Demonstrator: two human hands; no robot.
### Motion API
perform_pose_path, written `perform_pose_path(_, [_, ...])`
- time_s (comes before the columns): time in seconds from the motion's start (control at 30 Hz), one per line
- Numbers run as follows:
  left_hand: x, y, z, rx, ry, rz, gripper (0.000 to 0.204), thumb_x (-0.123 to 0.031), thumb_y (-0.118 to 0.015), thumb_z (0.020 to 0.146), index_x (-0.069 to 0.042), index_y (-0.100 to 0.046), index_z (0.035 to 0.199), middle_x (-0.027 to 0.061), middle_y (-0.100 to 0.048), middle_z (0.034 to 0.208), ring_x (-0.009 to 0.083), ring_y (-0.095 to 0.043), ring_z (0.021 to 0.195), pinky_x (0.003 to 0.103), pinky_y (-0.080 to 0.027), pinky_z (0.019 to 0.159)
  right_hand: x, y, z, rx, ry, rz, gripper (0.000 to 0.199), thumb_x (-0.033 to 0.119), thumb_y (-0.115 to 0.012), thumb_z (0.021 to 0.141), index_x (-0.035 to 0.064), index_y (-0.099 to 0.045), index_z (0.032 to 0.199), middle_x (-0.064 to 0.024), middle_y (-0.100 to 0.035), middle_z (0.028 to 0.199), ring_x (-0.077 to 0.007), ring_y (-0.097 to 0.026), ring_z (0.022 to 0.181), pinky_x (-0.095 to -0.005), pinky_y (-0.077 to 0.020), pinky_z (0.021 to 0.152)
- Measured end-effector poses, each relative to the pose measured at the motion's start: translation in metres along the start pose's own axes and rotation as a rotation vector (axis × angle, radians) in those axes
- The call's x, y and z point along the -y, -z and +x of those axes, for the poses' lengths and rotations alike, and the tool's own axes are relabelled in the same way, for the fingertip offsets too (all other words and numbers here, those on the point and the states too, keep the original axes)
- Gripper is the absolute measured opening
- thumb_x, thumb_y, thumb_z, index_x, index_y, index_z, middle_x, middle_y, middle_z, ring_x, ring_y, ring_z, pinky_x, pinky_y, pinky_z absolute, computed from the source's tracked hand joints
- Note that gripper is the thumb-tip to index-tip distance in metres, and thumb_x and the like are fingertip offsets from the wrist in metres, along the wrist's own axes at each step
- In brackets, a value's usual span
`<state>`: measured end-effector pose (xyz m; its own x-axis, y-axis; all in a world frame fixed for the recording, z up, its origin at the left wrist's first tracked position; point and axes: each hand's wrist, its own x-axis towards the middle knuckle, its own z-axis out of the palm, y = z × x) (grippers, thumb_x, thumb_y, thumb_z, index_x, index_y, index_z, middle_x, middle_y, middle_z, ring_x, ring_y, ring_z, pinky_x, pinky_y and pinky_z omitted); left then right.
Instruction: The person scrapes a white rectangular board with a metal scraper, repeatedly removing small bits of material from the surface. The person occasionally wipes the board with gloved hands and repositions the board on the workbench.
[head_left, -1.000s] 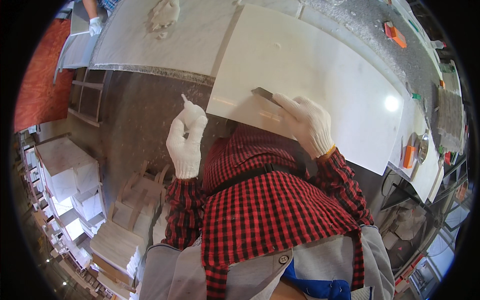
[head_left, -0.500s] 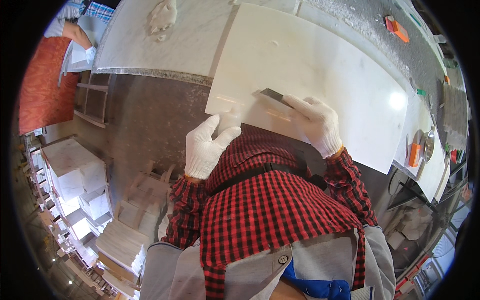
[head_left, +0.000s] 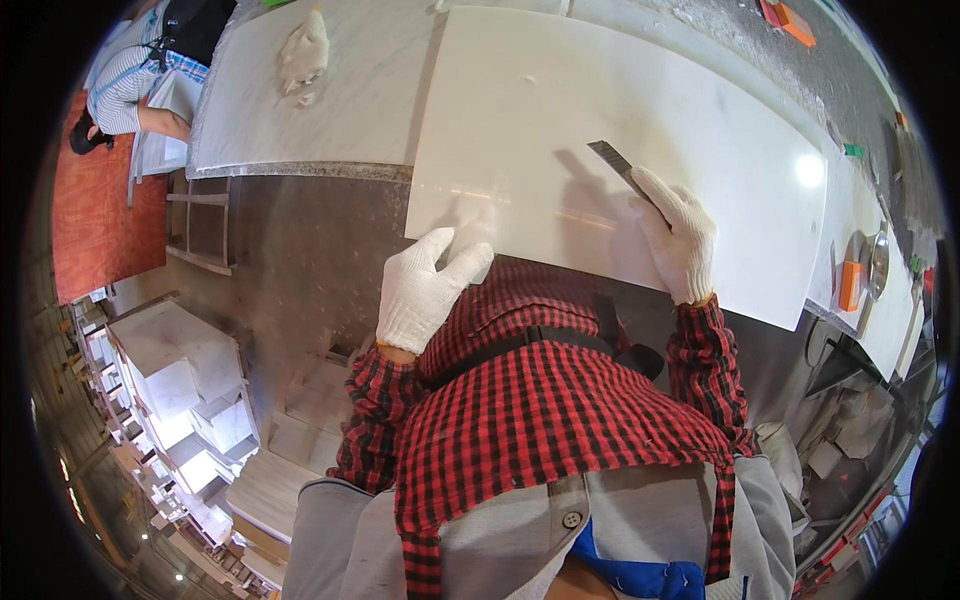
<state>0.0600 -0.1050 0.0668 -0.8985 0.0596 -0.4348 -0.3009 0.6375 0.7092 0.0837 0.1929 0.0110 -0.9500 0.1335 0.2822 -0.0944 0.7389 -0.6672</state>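
My left hand (head_left: 425,285), in a white knit glove, is at the near left edge of a white polished stone slab (head_left: 620,110). Its thumb and fingers curl around a pale patch (head_left: 476,228); I cannot tell whether this is a held piece or a reflection. My right hand (head_left: 683,235), also gloved, is closed on a flat dark-grey scraper blade (head_left: 612,158). The blade points up and left over the slab, its shadow beside it. A small white dab (head_left: 528,79) lies on the slab's far part.
A lump of white putty (head_left: 306,55) sits on the paler slab to the left. Orange boxes (head_left: 850,285) and a metal bowl (head_left: 879,265) stand at the right. A co-worker (head_left: 125,90) leans by a red-brown panel (head_left: 110,220) at far left. Stone blocks (head_left: 180,350) are stacked lower left.
My right hand has moved right and slightly away with the scraper blade, which now tilts more upright. My left hand has shifted slightly right. More of the co-worker shows.
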Motion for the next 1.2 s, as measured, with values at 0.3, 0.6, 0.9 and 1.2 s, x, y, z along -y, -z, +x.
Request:
perform_pose_path(0.3, [-0.004, 0.006, 0.008, 0.084, 0.002, 0.036, 0.039, -0.036, -0.07, 0.087, 0.002, -0.065, 0.082, 0.016, -0.059, 0.067, 0.0184, -0.047, 0.06, 0.036, -0.045, 0.061, -0.003, -0.001, 0.0, -0.003, 0.007, -0.02, 0.033, 0.014, -0.075, 0.085, 0.0123, -0.075, 0.118, -0.0095, -0.071, 0.088, -0.025, -0.067, 0.076, -0.0345, -0.0535, 0.068])
perform_pose_path(0.6, [-0.007, 0.011, 0.011, 0.121, 0.005, 0.077, 0.04, -0.039, -0.071, 0.088, 0.001, -0.071, 0.093, 0.0187, -0.068, 0.078, 0.0217, -0.062, 0.067, 0.037, -0.05, 0.067, -0.003, 0.0, 0.001, 0.004, 0.014, -0.044, 0.032, 0.016, -0.076, 0.085, 0.0132, -0.076, 0.118, -0.0084, -0.069, 0.083, -0.0241, -0.066, 0.073, -0.0344, -0.0527, 0.066])
perform_pose_path(0.9, [-0.004, 0.009, 0.014, 0.147, 0.086, -0.031, 0.042, -0.038, -0.071, 0.089, 0.003, -0.071, 0.096, 0.0166, -0.071, 0.079, 0.0177, -0.066, 0.07, 0.034, -0.052, 0.067, -0.004, -0.001, 0.001, -0.007, 0.021, -0.02, 0.032, 0.016, -0.076, 0.086, 0.013, -0.076, 0.117, -0.0087, -0.068, 0.082, -0.0243, -0.066, 0.072, -0.0342, -0.0525, 0.066])
perform_pose_path(1.2, [-0.002, 0.009, 0.015, 0.17, 0.157, -0.12, 0.043, -0.037, -0.071, 0.09, 0.006, -0.071, 0.094, 0.0124, -0.07, 0.078, 0.0125, -0.066, 0.069, 0.03, -0.053, 0.064, -0.004, -0.002, 0.001, -0.011, 0.025, -0.006, 0.031, 0.016, -0.077, 0.085, 0.0112, -0.076, 0.116, -0.0092, -0.069, 0.082, -0.0247, -0.066, 0.072, -0.0337, -0.0524, 0.065])
